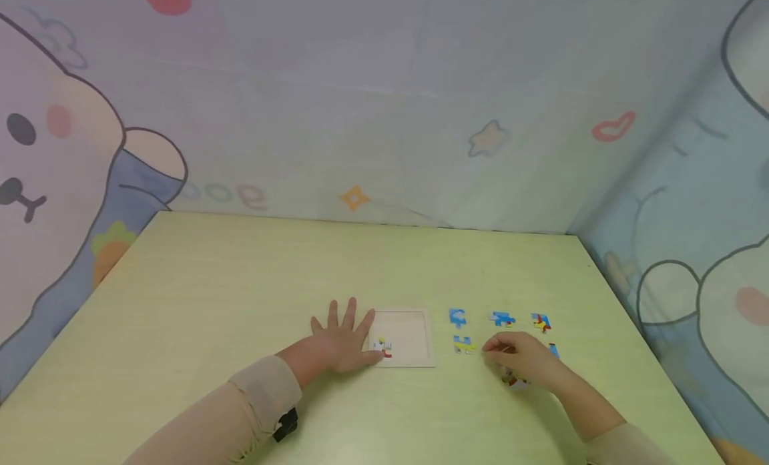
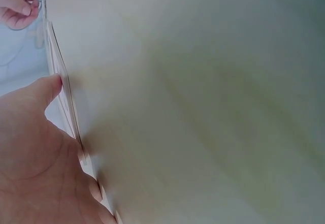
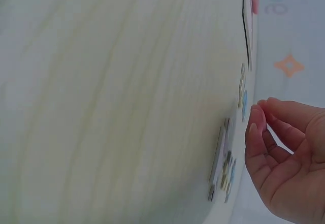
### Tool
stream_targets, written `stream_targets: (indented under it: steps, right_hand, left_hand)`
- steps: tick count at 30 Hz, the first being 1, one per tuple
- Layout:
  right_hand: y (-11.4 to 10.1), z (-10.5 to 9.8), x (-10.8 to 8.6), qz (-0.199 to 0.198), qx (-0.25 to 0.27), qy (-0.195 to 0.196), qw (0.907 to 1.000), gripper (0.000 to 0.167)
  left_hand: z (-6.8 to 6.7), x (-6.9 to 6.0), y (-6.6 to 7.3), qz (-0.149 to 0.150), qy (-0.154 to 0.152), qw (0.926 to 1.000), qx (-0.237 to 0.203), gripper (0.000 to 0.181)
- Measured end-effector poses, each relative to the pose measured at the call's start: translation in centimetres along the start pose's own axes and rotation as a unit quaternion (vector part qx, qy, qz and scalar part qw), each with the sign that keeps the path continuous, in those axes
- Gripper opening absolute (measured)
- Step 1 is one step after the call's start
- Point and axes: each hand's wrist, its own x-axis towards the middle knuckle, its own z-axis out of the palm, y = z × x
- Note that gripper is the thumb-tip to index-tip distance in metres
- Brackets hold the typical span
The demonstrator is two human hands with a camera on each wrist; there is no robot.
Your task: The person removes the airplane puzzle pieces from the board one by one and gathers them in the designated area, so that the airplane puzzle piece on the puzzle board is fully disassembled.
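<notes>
My left hand [image 1: 345,345] lies with fingers spread at the left side of a shallow square wooden puzzle tray [image 1: 431,338]. Its thumb touches the tray's edge, also seen in the left wrist view. One picture puzzle piece [image 1: 382,347] sits in the tray's lower left, partly under the thumb. To the right, my right hand [image 1: 529,359] hovers over loose pieces with curled fingers. Thumb and fingertips [image 3: 260,104] meet in the right wrist view, and I see nothing between them. Nearest to those fingertips lies a blue and yellow puzzle piece [image 1: 463,345].
More loose pieces lie right of the tray: a blue one [image 1: 457,317], another blue one [image 1: 502,319] and a red and yellow one [image 1: 541,322]. Others [image 1: 553,350] are partly hidden by the right hand. A printed cloth [image 1: 390,118] stands behind the pale table [image 1: 240,271].
</notes>
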Motion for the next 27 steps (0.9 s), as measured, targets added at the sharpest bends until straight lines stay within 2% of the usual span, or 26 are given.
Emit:
stream_targets:
  steps: [3, 6, 11, 20, 27]
  right_hand:
    - [-0.9, 1.0, 1.3, -0.006, 0.016, -0.002, 0.9999, 0.015]
    - [-2.1, 2.1, 2.5, -0.031, 0.026, -0.011, 0.9991, 0.015]
    - [-4.4, 4.0, 4.0, -0.061, 0.012, -0.035, 0.9974, 0.016]
    - [-7.3, 7.1, 6.3, -0.062, -0.008, -0.053, 0.9966, 0.017]
    - [-8.5, 8.3, 6.8, -0.068, -0.05, -0.069, 0.9941, 0.024]
  left_hand:
    - [-0.1, 0.0, -0.1, -0.001, 0.003, 1.0, -0.002, 0.084]
    - [0.0, 0.0, -0.2, -0.002, 0.007, 1.0, -0.003, 0.087]
    - [0.3, 0.2, -0.2, -0.002, 0.006, 1.0, 0.002, 0.092]
    - [0.1, 0.2, -0.2, 0.0, -0.001, 0.9998, 0.017, 0.095]
    - [0.0, 0.2, 0.0, 0.005, -0.006, 0.9998, 0.02, 0.096]
